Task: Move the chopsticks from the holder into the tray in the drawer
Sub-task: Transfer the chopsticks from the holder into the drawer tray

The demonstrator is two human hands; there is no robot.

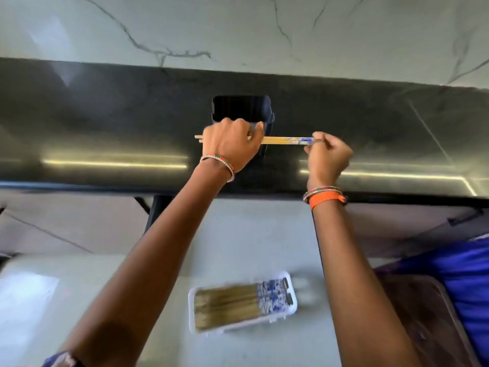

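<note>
A pair of wooden chopsticks [280,140] with blue-patterned ends is held level above the black counter. My left hand [230,144] grips them near their thin tips and my right hand [326,154] pinches the patterned end. Just behind my left hand stands the dark blue holder [240,107], and its inside looks dark and bare. Below the counter, a white tray [290,304] lies in the pale open drawer [132,274] with several chopsticks lying side by side in it, patterned ends to the right.
The glossy black counter [105,123] runs across the view, with a marble-veined wall [238,30] behind it. At the lower right are blue clothing [465,276] and a dark brown surface [423,313].
</note>
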